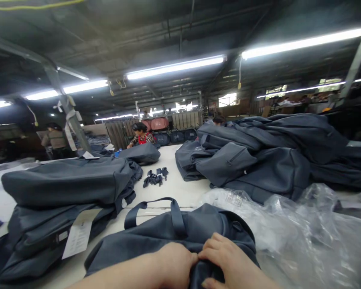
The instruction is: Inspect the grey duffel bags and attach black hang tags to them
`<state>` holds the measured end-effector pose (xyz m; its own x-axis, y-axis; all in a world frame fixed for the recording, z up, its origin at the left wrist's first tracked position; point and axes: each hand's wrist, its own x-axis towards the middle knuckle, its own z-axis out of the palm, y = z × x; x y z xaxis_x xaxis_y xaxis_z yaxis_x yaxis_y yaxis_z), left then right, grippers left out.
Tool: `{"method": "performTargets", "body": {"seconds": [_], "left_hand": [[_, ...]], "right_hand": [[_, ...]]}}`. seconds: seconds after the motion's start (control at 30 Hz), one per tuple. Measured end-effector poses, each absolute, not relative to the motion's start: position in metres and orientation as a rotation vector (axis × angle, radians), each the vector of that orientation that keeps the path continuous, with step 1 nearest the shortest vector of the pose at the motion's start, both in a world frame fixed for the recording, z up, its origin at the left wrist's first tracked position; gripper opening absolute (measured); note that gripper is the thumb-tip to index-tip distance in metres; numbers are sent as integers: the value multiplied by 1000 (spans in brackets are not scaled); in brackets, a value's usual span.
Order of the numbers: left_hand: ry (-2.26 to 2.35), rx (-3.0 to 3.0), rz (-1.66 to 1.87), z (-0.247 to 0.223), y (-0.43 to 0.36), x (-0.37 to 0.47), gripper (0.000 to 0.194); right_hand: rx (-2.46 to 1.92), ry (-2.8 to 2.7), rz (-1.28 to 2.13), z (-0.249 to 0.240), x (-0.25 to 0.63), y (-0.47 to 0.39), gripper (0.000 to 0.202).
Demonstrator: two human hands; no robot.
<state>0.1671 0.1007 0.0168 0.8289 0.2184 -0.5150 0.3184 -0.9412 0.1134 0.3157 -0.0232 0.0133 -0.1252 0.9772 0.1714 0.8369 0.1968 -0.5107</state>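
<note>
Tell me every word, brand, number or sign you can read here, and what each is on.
No text here can be read for certain.
White paper tag on the left bag pile: printed lines, too blurred.
Light patch on the same pile: too small.
Clear plastic: printed marks, illegible.
Pink bag in the background: pale marking, too small.

The left hand (176, 261) and right hand (228, 255) are side by side on a bag (126, 247), its handle (177, 220) ahead of the left hand. Left of that hand, a stack of bags (66, 184) sits on the table (180, 194). Beyond both hands lie clips (155, 178). Right of the right hand is plastic wrap (291, 237), a heap of bags (234, 164) behind it.
</note>
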Motion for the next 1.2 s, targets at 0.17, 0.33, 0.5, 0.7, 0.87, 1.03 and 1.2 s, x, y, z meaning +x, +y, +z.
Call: {"method": "performTargets", "body": {"seconds": [0.17,0.33,0.5,0.7,0.87,1.03,1.2], "left_hand": [[454,2769,-728,6,105,168,40],[612,2639,-563,1,104,161,41],[646,2306,-553,8,109,159,42],[685,1982,-482,14,119,162,30],[699,1774,-522,12,119,168,32],[647,1774,-554,15,117,171,26],[569,1863,-669,18,118,177,26]], "right_hand": [[-1671,-2131,259,-5,322,-16,36],[-1664,-2168,338,-5,326,-19,30],[-1488,-2196,180,-1,329,-28,18],[-1324,-2094,15,-2,336,-45,16],[-1292,-2053,-22,5,335,-50,15],[-1276,-2074,-16,8,334,-48,15],[-1274,-2115,30,10,331,-46,15]]}}
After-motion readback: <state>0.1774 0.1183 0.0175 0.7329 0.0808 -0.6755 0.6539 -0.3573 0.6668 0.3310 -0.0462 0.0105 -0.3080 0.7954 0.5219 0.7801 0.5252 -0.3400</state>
